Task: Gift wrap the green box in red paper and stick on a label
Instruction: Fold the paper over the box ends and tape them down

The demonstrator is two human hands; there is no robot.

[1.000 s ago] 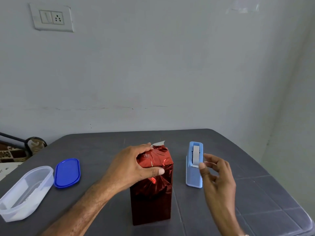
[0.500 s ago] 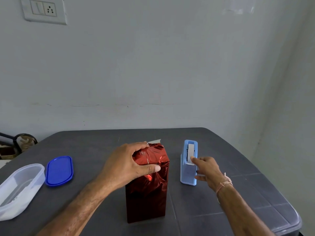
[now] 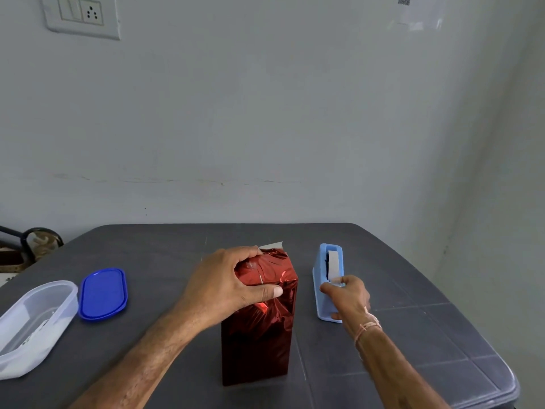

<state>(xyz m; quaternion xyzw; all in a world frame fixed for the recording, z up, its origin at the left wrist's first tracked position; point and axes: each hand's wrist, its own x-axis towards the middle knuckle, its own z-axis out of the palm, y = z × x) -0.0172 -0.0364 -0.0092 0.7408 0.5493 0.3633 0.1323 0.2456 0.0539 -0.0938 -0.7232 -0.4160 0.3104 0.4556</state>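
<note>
- Now the step in hand looks like taping down the top folds: the box point(image 3: 259, 343), fully covered in red paper, stands upright on the table point(image 3: 383, 364) near the middle of its front edge. The left hand point(image 3: 224, 284) grips the crumpled top, thumb on the near face, pinning the folds.
- Beside it, toward the right edge, stands the dispenser point(image 3: 323, 261). The right hand point(image 3: 348, 296) reaches over its near end, fingers curled, and seems to pinch the free end of the tape point(image 3: 333, 262).
- Next, as I judge it, a strip must be drawn out and torn off one-handed without tipping the light dispenser, while the left hand lets no fold spring open.
- Counted: one table, one wrapped box, one clear tub point(image 3: 32, 326) at the left edge, one blue lid point(image 3: 103, 293) just beside it, one dispenser, two hands. No label shows.
</note>
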